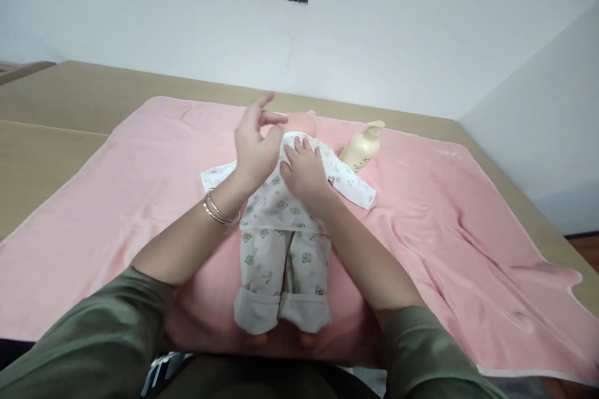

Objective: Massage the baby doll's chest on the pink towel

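A baby doll (302, 123) lies stretched out on a pink blanket (425, 218), its head at the far end and its feet towards me. It wears a white printed top (281, 206) and matching trousers (306, 255) with turned-up cuffs. My right hand (306, 168) rests flat on the upper part of the top, fingers spread. Raised over the doll's shoulder on the left is my left hand (258, 143), its fingers apart and holding nothing; it hides part of the head and one sleeve. Whether the doll lies face up or face down, I cannot tell.
Beside the doll's right-hand sleeve, a cream pump bottle (362, 148) leans or stands tilted on the blanket. The blanket has folds on the right and covers much of a wooden table (60, 100). A white wall (374, 31) rises behind the table.
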A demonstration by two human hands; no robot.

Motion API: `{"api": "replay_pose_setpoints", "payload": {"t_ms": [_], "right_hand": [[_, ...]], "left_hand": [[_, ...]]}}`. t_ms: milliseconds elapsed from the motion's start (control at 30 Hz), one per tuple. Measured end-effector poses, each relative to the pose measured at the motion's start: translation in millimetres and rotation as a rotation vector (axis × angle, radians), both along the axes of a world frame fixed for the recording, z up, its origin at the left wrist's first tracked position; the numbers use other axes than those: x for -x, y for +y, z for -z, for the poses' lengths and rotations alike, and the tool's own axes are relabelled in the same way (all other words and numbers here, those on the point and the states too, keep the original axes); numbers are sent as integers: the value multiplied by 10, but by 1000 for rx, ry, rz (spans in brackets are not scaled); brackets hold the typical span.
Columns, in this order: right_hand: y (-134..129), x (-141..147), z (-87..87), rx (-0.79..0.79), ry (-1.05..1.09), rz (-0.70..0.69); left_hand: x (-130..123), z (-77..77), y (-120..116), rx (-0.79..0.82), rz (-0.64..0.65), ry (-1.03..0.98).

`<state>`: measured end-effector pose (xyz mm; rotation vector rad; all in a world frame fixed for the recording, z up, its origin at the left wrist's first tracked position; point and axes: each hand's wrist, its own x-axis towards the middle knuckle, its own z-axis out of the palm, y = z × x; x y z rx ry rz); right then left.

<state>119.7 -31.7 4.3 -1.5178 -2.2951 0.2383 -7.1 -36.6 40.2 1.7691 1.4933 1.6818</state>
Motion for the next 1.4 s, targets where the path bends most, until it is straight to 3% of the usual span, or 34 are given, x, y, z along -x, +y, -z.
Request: {"api": "replay_pose_setpoints", "payload": {"t_ms": [67, 167, 267, 333, 467, 633, 700, 767, 933, 1100, 1233, 1400], "right_hand": [[36, -125, -148, -12, 59, -34], [42, -412, -475, -186, 164, -37], [2, -760, -738, -385, 210, 63], [9, -989, -810, -475, 208, 117], [204, -1315, -726, -538, 180, 203], [554, -1343, -452, -417, 163, 302], [620, -1291, -374, -369, 123, 315], [632, -1245, -337, -329, 78, 313], [545, -1205, -384, -235, 37, 312], [536, -1168, -378, -279, 67, 336], [590, -1138, -320, -292, 67, 366], [602, -1094, -338, -239, 47, 418]], "left_hand": [[-113, 46, -62, 31, 43, 28], [-202, 93, -90, 24, 11, 30], [-210, 80, 23, 89, 13, -56], [-225, 24, 182, 189, 82, -143], [-398, -211, 556, 427, 372, -239], [-849, -473, 839, 702, 592, -249], [-1019, -466, 898, 732, 571, -238], [-1133, -399, 955, 665, 491, -158], [-1156, -238, 1044, 499, 439, -22], [-1019, -360, 832, 582, 486, -78], [-786, -459, 468, 712, 620, -197], [-388, -591, -76, 673, 723, -373]]}}
